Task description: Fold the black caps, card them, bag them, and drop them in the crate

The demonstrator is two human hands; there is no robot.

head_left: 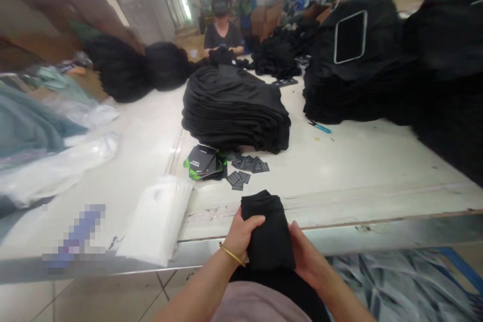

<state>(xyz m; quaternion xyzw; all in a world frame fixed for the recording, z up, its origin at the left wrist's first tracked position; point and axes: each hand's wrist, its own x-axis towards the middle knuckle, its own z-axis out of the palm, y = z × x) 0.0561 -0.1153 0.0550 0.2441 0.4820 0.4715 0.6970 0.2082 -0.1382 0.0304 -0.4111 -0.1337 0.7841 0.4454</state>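
Note:
A folded black garment (268,236) is held upright at the table's front edge, close to the body. My left hand (241,234), with a yellow bangle on the wrist, grips its left side, thumb across the front. Against the right side rests my right hand (305,254), its fingers partly hidden behind the cloth. Beyond them, small black tags (249,163) lie scattered beside a pile of black and green cards (204,161). A large stack of folded black garments (236,108) stands behind these. White plastic bags (158,216) lie to the left at the edge.
Tall black garment piles (354,80) fill the right side, with blue snips (320,127) before them. Clear bags and grey-green cloth (30,121) lie at the left. A person (223,35) sits across the table, handling black cloth. The metal table edge (377,234) crosses the front.

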